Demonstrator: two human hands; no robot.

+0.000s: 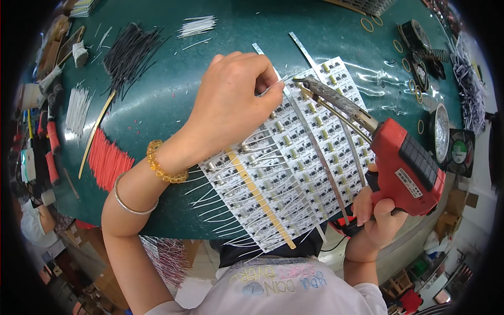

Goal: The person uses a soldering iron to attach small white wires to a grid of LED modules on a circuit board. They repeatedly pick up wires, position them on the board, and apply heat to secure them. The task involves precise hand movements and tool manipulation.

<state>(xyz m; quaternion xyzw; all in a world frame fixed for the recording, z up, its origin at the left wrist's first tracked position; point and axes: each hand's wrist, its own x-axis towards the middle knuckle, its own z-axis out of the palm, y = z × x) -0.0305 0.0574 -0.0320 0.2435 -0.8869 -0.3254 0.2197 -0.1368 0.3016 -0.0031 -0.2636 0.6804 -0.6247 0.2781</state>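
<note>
My left hand (237, 97) is pinched over the upper edge of a white circuit board panel (315, 178) covered with small components. Between thumb and forefinger it grips a thin white wire (285, 79). In my right hand (379, 223) is a red soldering gun (407, 168), held by its handle at the panel's right side. The gun's tip lies close to the fingertips of my left hand, near the wire's end; whether they touch I cannot tell. Rows of white wires (223, 218) stick out from the panel's left part. A yellow strip (261, 198) and several metal strips (321, 155) lie across it.
On the green table (173, 58) lie bundles of black wires (131, 58), red wires (107, 160) and white wires (79, 111). More white wires (198, 26) lie at the back. To the right are a solder spool (413, 35), a round metal dish (441, 131) and a small black fan (461, 152).
</note>
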